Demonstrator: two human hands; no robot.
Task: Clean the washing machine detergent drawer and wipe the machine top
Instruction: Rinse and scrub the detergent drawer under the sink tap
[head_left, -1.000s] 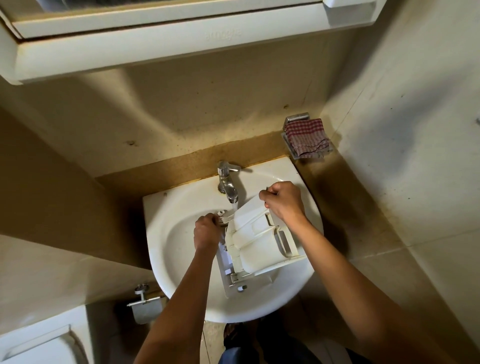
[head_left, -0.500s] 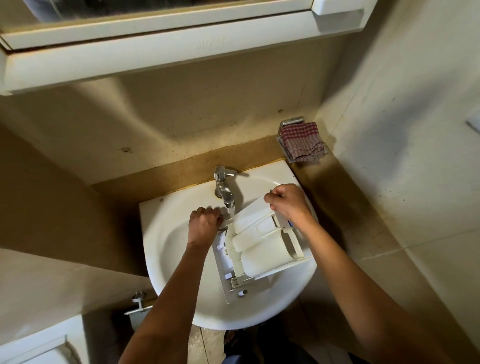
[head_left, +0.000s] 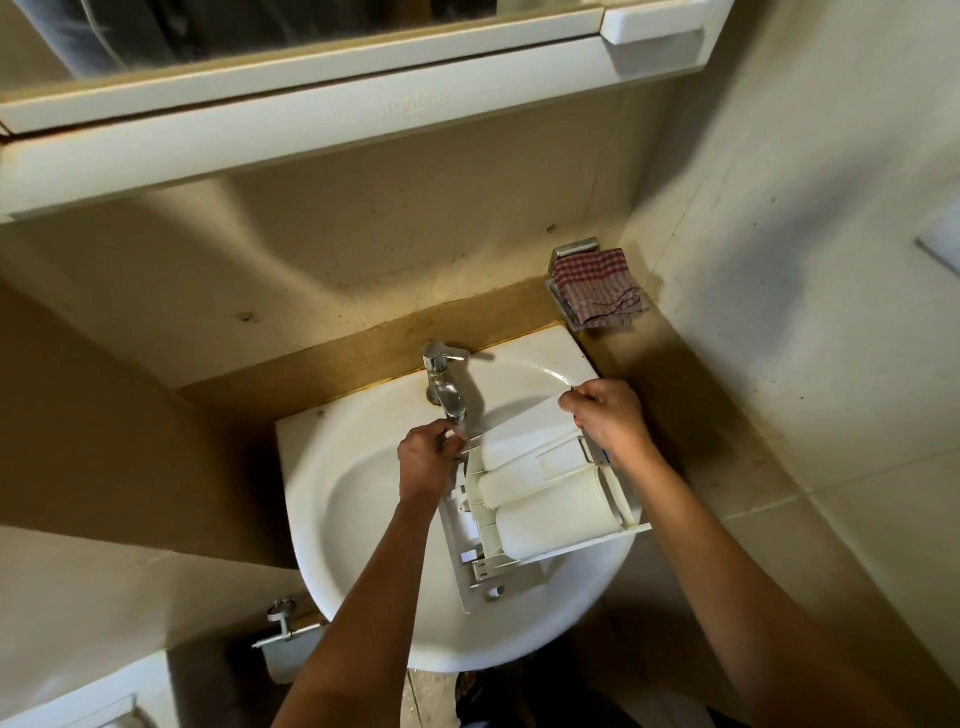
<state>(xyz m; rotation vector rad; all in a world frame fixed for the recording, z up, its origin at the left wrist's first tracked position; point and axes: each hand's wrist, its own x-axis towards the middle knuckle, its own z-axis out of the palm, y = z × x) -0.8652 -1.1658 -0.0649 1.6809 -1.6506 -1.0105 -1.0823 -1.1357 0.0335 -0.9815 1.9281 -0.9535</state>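
Observation:
A white plastic detergent drawer lies upside down across the white sink, its rounded compartment undersides facing up. My right hand grips the drawer's far right corner. My left hand has its fingers curled at the drawer's left end, right below the chrome tap, where a thin stream of water falls. What the left fingers hold is too small to make out.
A red checked cloth sits in a metal wall holder at the right corner. A white mirror cabinet overhangs the sink. A toilet roll holder and a white fixture stand at lower left. Walls close in on both sides.
My left hand has shifted a little up toward the tap spout. The view has tilted slightly; my right hand keeps its grip on the drawer's corner.

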